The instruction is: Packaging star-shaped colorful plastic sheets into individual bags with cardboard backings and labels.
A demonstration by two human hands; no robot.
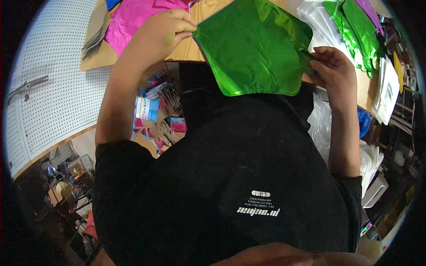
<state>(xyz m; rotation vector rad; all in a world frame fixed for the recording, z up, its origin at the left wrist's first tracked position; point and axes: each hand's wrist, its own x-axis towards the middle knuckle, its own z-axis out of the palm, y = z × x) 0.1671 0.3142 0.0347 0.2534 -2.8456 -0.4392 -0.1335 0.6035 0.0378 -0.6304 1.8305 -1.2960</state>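
A flat, shiny green star-shaped foil balloon (pixel 255 51) is stretched between my hands above the table's near edge. My left hand (pixel 171 29) pinches its left point between thumb and fingers. On the other side, my right hand (pixel 329 66) is closed on the right point, with the thumb and curled fingers meeting at the foil. The lower edge of the balloon hangs in front of my black shirt. Part of its top runs out of the picture.
Pink foil (pixel 131 20) lies on the wooden table (pixel 182 52) at the left, by stacked cardboard (pixel 94 37). Clear plastic bags (pixel 317 20) and more green foil (pixel 355 33) lie at the right. Below is a box of colourful packets (pixel 162 104). A white pegboard (pixel 53 88) stands left.
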